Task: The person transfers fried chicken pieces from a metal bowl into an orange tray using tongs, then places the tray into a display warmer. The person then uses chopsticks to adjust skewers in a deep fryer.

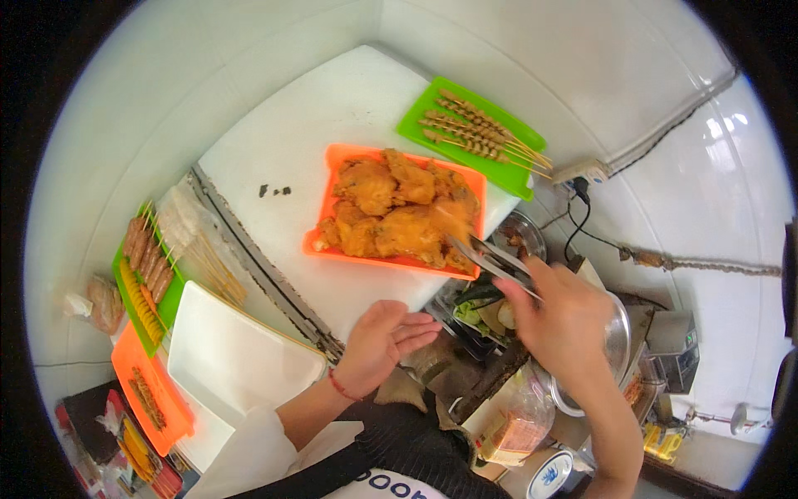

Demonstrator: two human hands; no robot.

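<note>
My right hand (561,316) is closed around a pair of metal tongs (500,264). The tong tips reach over the right side of an orange tray (326,243) and touch a fried chicken piece (450,219), which looks smeared by motion. Whether the tips pinch it, I cannot tell. More golden fried chicken (370,187) fills the tray, which rests on a white countertop (274,150). My left hand (386,339), a red string on its wrist, hovers off the tray's near edge with its fingers stretched out and nothing in them.
A green tray of skewers (407,125) stands behind the orange one. At left are a white tray (241,358), a green tray with sausage skewers (176,291) and another orange tray (170,416). A metal bowl (532,229) and a bread bag (517,424) are at right; a cord (573,220) hangs from a socket.
</note>
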